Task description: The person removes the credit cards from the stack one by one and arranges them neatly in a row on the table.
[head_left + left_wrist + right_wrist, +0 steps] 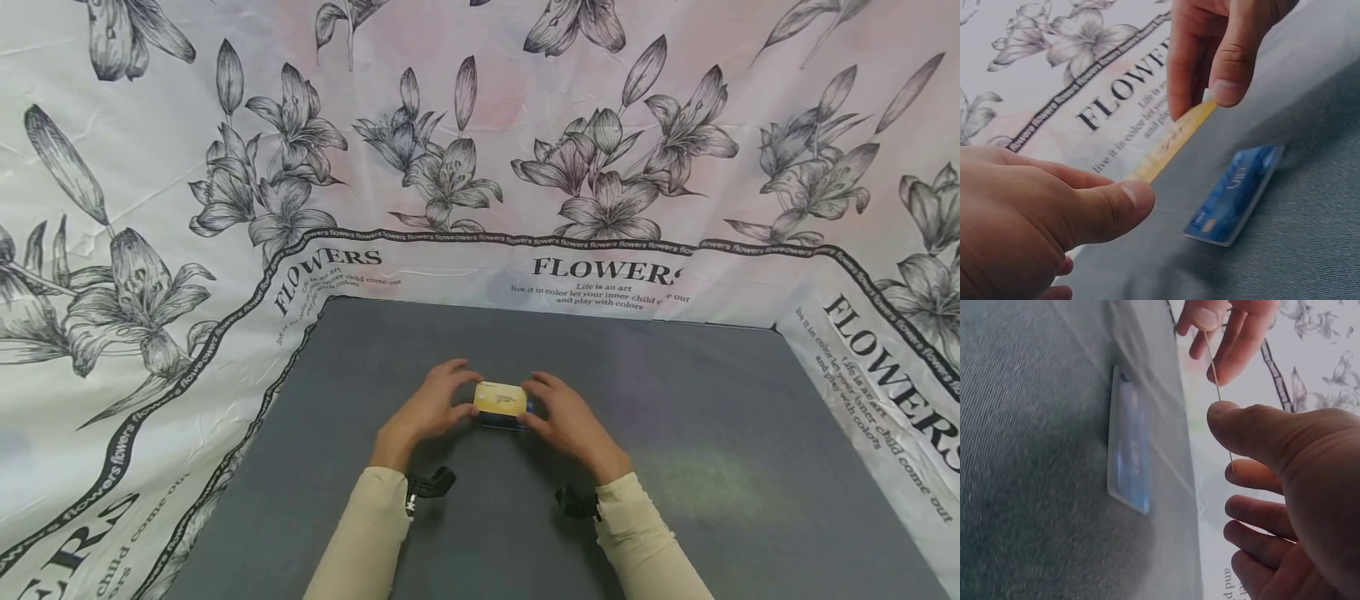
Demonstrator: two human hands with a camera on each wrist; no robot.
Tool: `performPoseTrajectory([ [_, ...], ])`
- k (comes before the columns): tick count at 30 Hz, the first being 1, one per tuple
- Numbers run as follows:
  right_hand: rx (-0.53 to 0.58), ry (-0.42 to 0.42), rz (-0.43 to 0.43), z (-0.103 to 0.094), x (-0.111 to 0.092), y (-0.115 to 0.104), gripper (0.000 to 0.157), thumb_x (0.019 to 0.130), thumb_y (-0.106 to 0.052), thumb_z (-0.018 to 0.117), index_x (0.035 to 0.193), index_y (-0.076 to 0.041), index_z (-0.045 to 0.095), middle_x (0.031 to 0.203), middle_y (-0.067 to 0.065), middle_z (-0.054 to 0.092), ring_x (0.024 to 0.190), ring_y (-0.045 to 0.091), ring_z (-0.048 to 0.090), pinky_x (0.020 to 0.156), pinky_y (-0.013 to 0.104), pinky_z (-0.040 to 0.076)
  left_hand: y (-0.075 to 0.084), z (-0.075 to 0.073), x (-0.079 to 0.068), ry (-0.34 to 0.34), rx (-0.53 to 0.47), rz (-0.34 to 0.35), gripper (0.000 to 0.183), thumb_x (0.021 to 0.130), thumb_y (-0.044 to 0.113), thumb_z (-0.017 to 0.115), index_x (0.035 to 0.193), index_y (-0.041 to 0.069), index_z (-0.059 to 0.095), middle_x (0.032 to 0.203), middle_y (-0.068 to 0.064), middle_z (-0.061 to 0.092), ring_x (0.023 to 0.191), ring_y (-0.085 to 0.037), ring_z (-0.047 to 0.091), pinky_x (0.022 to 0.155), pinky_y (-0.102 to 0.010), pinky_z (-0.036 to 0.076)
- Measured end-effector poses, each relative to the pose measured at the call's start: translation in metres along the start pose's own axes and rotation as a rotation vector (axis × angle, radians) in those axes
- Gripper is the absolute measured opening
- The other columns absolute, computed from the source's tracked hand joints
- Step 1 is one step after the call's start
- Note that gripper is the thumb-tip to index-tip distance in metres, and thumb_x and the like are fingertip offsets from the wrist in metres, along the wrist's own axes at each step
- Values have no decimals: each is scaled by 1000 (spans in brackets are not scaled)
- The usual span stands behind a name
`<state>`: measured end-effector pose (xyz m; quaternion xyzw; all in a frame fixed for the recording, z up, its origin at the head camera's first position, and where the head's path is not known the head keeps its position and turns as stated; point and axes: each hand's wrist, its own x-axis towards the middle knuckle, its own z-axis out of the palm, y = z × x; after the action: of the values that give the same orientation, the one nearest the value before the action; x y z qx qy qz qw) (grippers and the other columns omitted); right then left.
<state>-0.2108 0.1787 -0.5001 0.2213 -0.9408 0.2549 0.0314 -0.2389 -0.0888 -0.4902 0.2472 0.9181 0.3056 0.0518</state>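
Note:
A yellow card [500,398] is held up between both hands near the middle of the dark table. My left hand [429,406] pinches its left end between thumb and fingers. At the opposite end, my right hand [567,421] pinches it the same way. In the right wrist view the yellow card [1214,365] shows edge-on as a thin line. Below it on the table lies a blue card [1235,194] with a pale edge, apart from both hands; in the head view the yellow card partly hides it.
The dark grey tabletop [712,400] spreads around the hands. White floral-printed cloth [450,275] hangs behind it and along both sides. A black wrist device [431,483] sits at the left cuff, another [576,502] at the right.

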Motion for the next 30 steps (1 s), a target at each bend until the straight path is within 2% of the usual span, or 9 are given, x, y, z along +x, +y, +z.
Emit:
performPoseTrajectory([
  [7,13,13,-25,-1,1,-13,51,99,-21,83,140,5,69,154,32,58,141,50,59,114,65,51,3,-10,-10,-2,5,-51,46,101,15,81,145,11,68,172,-24,39,162,-47,34,126,-67,37],
  [12,14,20,-51,-1,3,-20,51,97,-22,85,138,6,70,153,32,59,140,50,60,114,64,51,4,-15,-15,-7,17,-52,46,101,11,80,145,9,67,172,-25,39,161,-48,35,126,-68,37],
  [20,-6,13,-77,2,8,-28,49,96,-24,86,135,4,72,153,30,60,141,47,61,114,61,53,-1,-19,-23,6,39,-65,46,101,10,80,145,9,67,171,-26,40,160,-49,36,125,-69,37],
  [30,-15,3,-103,8,17,-43,47,96,-27,87,131,1,75,152,27,62,142,45,60,114,59,54,-11,-29,-37,-3,27,-119,47,103,10,77,148,11,65,174,-24,36,162,-49,32,125,-70,36],
])
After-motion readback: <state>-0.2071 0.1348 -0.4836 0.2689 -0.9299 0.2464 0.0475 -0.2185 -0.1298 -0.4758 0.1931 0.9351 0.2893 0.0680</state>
